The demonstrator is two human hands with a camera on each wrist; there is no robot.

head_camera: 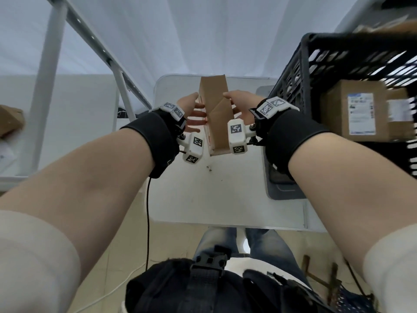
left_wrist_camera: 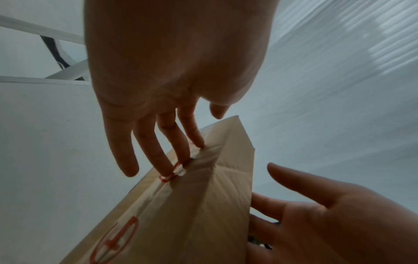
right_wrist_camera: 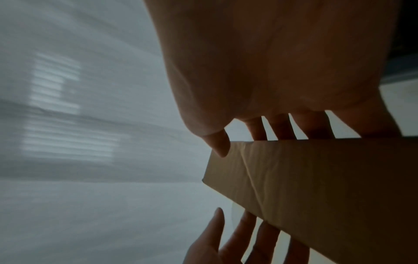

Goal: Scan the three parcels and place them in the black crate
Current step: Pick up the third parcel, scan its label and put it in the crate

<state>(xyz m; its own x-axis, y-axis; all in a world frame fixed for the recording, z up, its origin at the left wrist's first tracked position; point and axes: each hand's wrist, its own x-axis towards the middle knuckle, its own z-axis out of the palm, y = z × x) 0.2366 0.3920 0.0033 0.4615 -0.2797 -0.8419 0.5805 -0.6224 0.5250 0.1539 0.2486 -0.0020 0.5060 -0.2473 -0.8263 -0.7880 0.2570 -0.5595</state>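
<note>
I hold a brown cardboard parcel [head_camera: 217, 114] on edge above the white table [head_camera: 214, 193], pressed between both hands. My left hand [head_camera: 191, 110] lays straight fingers [left_wrist_camera: 162, 148] on the face with the taped seam and red print [left_wrist_camera: 203, 205]. On the opposite face, my right hand [head_camera: 242, 105] has straight fingers behind the parcel [right_wrist_camera: 316, 178] and its thumb [right_wrist_camera: 220, 146] at the top corner. The black crate [head_camera: 304, 64] stands at the right. It holds a labelled parcel [head_camera: 354, 111] with a second parcel [head_camera: 399, 111] beside it.
A grey flat device [head_camera: 282, 188] lies on the table's right side, partly under my right wrist. A white metal frame [head_camera: 52, 64] rises at the left, with another cardboard box [head_camera: 9, 120] beyond it. A black cable [head_camera: 147, 211] hangs from my left wrist.
</note>
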